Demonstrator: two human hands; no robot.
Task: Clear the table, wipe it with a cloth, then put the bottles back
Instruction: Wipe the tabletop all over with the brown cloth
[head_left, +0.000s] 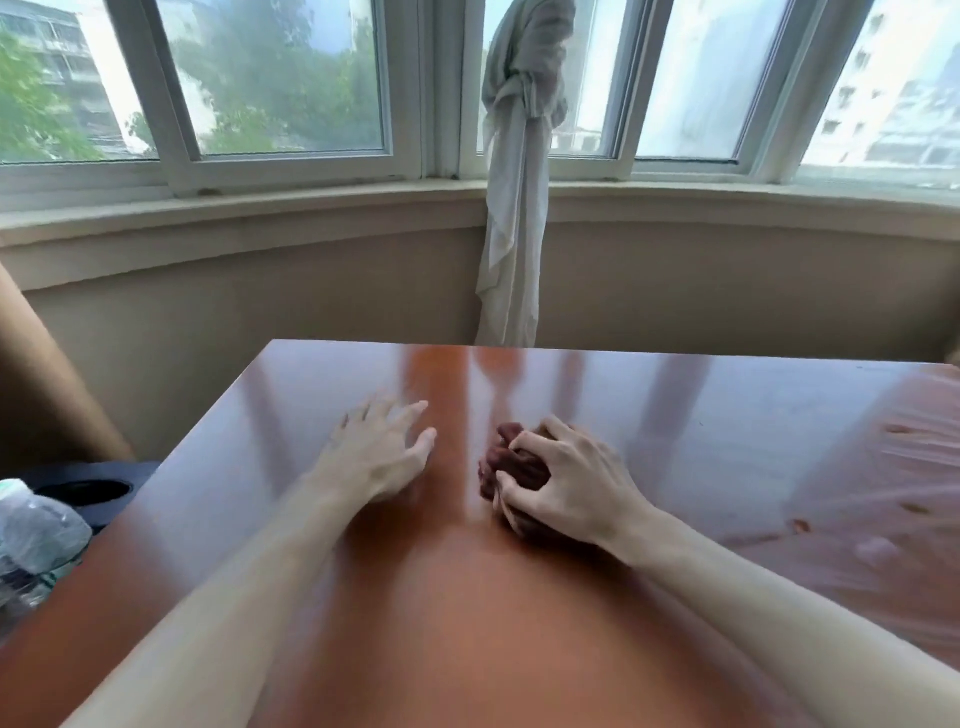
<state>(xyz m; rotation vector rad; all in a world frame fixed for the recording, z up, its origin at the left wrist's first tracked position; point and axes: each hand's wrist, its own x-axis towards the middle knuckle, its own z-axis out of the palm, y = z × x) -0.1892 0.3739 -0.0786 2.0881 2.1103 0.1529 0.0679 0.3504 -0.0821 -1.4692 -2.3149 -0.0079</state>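
Note:
A glossy reddish-brown table (675, 415) fills the lower view. My right hand (566, 483) grips a crumpled dark brown cloth (511, 460) and holds it against the tabletop near the middle. My left hand (382, 452) lies beside it to the left, fingers spread and straight over the wood, apart from the cloth. At the far left edge, off the table, clear plastic bottles (36, 525) show only in part.
A black seat or stand with a round hole (85, 491) sits left of the table. A knotted pale curtain (514, 208) hangs behind the table's far edge below the windows. Clear plastic film (893, 478) covers the table's right part.

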